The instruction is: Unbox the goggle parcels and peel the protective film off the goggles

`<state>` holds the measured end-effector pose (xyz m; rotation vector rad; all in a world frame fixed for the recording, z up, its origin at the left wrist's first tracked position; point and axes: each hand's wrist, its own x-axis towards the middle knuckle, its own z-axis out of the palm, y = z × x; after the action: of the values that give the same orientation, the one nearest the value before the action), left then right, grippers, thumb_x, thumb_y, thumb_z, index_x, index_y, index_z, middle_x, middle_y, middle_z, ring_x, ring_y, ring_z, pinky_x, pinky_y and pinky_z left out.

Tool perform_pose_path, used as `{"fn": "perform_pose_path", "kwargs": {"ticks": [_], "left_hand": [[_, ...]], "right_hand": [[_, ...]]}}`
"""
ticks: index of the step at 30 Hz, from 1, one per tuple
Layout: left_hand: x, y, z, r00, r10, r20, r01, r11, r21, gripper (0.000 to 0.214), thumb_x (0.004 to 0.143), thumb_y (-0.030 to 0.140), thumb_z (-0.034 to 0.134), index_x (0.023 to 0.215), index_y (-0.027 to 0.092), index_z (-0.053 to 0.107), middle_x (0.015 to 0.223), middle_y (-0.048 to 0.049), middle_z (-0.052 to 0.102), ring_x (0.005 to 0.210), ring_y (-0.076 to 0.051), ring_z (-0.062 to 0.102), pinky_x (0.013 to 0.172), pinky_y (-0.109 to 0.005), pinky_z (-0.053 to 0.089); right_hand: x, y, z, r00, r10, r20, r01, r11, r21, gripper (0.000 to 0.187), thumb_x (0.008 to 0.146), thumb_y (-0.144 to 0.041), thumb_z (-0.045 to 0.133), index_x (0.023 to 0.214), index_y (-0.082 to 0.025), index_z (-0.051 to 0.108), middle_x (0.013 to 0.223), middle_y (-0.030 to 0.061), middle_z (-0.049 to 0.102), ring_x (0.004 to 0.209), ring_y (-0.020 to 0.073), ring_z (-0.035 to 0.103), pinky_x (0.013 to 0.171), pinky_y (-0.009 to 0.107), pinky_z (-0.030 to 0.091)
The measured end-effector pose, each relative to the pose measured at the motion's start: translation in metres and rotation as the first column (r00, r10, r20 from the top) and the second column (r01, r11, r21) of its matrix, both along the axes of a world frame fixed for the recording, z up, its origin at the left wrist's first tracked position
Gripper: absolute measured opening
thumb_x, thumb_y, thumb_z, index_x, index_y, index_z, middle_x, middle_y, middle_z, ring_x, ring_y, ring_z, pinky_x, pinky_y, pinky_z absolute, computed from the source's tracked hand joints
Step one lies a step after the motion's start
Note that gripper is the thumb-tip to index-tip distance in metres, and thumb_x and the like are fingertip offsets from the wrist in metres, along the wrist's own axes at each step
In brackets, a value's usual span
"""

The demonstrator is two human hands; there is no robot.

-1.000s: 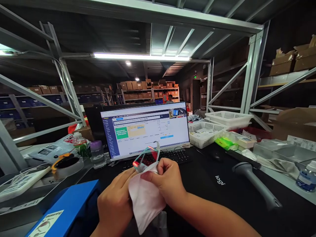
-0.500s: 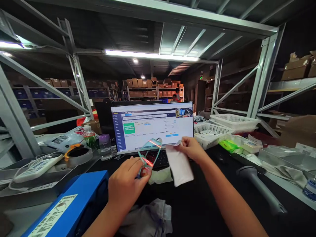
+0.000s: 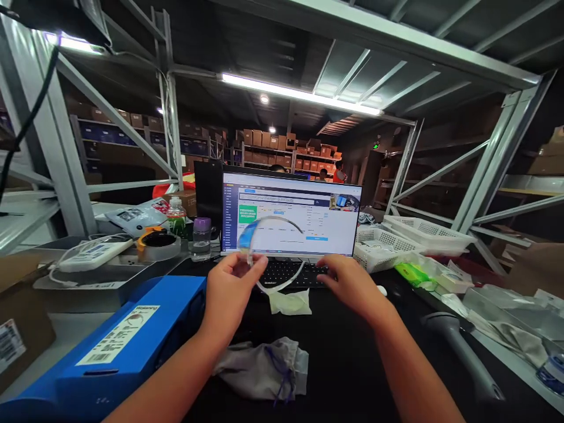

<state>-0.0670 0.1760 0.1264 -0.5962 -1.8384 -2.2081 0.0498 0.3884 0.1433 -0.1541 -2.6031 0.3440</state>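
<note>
My left hand [image 3: 233, 285] pinches a pair of clear-framed glasses [image 3: 247, 238] at its bluish lens, raised before the monitor. Their thin temples curve out to the right, over the keyboard [image 3: 282, 275]. My right hand [image 3: 348, 282] hovers at the keyboard's right end, thumb and forefinger apart, with nothing visible between them. A small white thing [image 3: 382, 290] shows beside the right wrist; I cannot make out what it is. Below the glasses lies a pale flat packet [image 3: 289, 302]. Nearer me rests a grey drawstring pouch [image 3: 259, 370] with purple cords.
A lit monitor [image 3: 291, 205] stands behind the hands. On the left are a long blue box [image 3: 145, 341], a tape roll [image 3: 161, 244] and a purple-lidded bottle [image 3: 202, 238]. A handheld scanner [image 3: 462, 352], white baskets [image 3: 379, 252] and a green packet [image 3: 412, 274] lie right.
The white sheet has left my right hand, which is now lower. My left hand has turned the glasses so their temples point right. The view has shifted left.
</note>
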Motion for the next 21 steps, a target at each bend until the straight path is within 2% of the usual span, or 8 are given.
{"fn": "perform_pose_path", "kwargs": {"ticks": [2,3,6,9,12,14,17,21], "left_hand": [[-0.004,-0.001,0.002,0.991,-0.057,0.122,0.041,0.991,0.130,0.044,0.062,0.052,0.077,0.088,0.019,0.068,0.088,-0.0017,0.072,0.084,-0.016,0.066,0.082,-0.027,0.050],[-0.005,-0.001,0.003,0.979,-0.099,0.180,0.066,0.981,0.180,0.047,0.061,0.054,0.078,0.089,0.018,0.067,0.090,-0.0025,0.072,0.083,-0.016,0.067,0.082,-0.028,0.051],[-0.002,0.000,0.002,0.916,-0.245,0.318,0.159,0.949,0.273,0.049,0.057,0.053,0.081,0.087,0.017,0.066,0.094,-0.0061,0.073,0.081,-0.017,0.069,0.081,-0.030,0.054],[0.003,0.006,-0.003,0.848,-0.348,0.400,0.233,0.922,0.309,0.047,0.057,0.051,0.083,0.085,0.016,0.066,0.094,-0.0083,0.073,0.079,-0.017,0.070,0.075,-0.029,0.055],[0.008,0.014,-0.013,0.800,-0.406,0.441,0.303,0.909,0.286,0.047,0.059,0.053,0.083,0.083,0.016,0.067,0.091,-0.0074,0.073,0.078,-0.015,0.069,0.071,-0.026,0.052],[0.012,0.020,-0.019,0.774,-0.447,0.448,0.382,0.894,0.233,0.050,0.059,0.057,0.083,0.081,0.015,0.068,0.084,-0.0067,0.072,0.077,-0.016,0.068,0.071,-0.026,0.049],[0.020,0.028,-0.027,0.731,-0.521,0.441,0.528,0.841,0.120,0.056,0.060,0.065,0.081,0.080,0.014,0.070,0.079,-0.0063,0.072,0.081,-0.019,0.068,0.075,-0.029,0.047],[0.032,0.032,-0.032,0.648,-0.626,0.434,0.706,0.707,-0.034,0.056,0.065,0.068,0.076,0.088,0.017,0.071,0.082,-0.0040,0.072,0.090,-0.022,0.068,0.084,-0.033,0.045]], "right_hand": [[0.015,-0.037,-0.003,0.965,0.247,-0.093,-0.234,0.964,0.129,0.029,0.090,-0.013,0.062,0.117,-0.024,0.063,0.119,0.0047,0.070,0.108,0.0207,0.066,0.091,0.031,0.051],[0.021,-0.053,-0.007,0.947,0.289,-0.139,-0.258,0.944,0.204,0.039,0.089,-0.010,0.060,0.126,-0.022,0.058,0.127,0.0075,0.067,0.112,0.0223,0.065,0.092,0.033,0.053],[0.025,-0.082,-0.024,0.941,0.222,-0.256,-0.119,0.923,0.365,0.063,0.085,-0.005,0.056,0.145,-0.016,0.039,0.133,0.0166,0.062,0.115,0.0286,0.064,0.086,0.039,0.059],[0.011,-0.088,-0.039,0.940,0.158,-0.301,0.010,0.873,0.488,0.058,0.084,-0.001,0.054,0.140,-0.013,0.044,0.116,0.0177,0.067,0.099,0.0301,0.067,0.075,0.039,0.059],[-0.005,-0.079,-0.047,0.934,0.171,-0.314,0.043,0.819,0.572,0.029,0.087,-0.003,0.053,0.113,-0.013,0.058,0.094,0.0140,0.066,0.081,0.0281,0.062,0.068,0.040,0.055],[-0.009,-0.065,-0.050,0.921,0.190,-0.340,0.033,0.832,0.553,0.013,0.090,-0.006,0.051,0.093,-0.017,0.058,0.086,0.0114,0.062,0.076,0.0266,0.058,0.067,0.039,0.052],[-0.003,-0.035,-0.057,0.906,0.215,-0.366,-0.002,0.864,0.504,0.016,0.095,-0.009,0.046,0.085,-0.020,0.053,0.086,0.0103,0.060,0.077,0.0251,0.054,0.067,0.037,0.050],[0.015,0.001,-0.074,0.892,0.248,-0.378,-0.059,0.893,0.447,0.016,0.098,-0.012,0.041,0.089,-0.021,0.051,0.089,0.0086,0.060,0.079,0.0222,0.055,0.070,0.034,0.050]]}}
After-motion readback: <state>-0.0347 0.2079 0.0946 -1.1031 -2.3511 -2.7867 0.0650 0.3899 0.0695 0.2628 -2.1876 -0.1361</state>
